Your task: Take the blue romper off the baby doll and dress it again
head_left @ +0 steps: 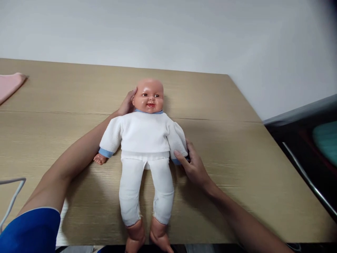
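Note:
A baby doll (pixel 146 135) lies face up on the wooden table, its head toward the far side and its feet over the near edge. It wears a white fleece top with blue trim and white trousers. My left hand (pixel 128 102) cups the side and back of the doll's head, with most of its fingers hidden behind it. Lower down, my right hand (pixel 194 163) grips the doll's sleeve at the forearm, its thumb on top and its fingers behind. That sleeve's blue cuff is partly covered by my thumb.
A folded pink cloth (pixel 12 84) lies at the far left of the wooden table (pixel 231 151). A white cable (pixel 13 196) bends in from the left. Past the table's right edge stands a dark chair-like thing with a green part (pixel 326 142). A pale wall rises behind.

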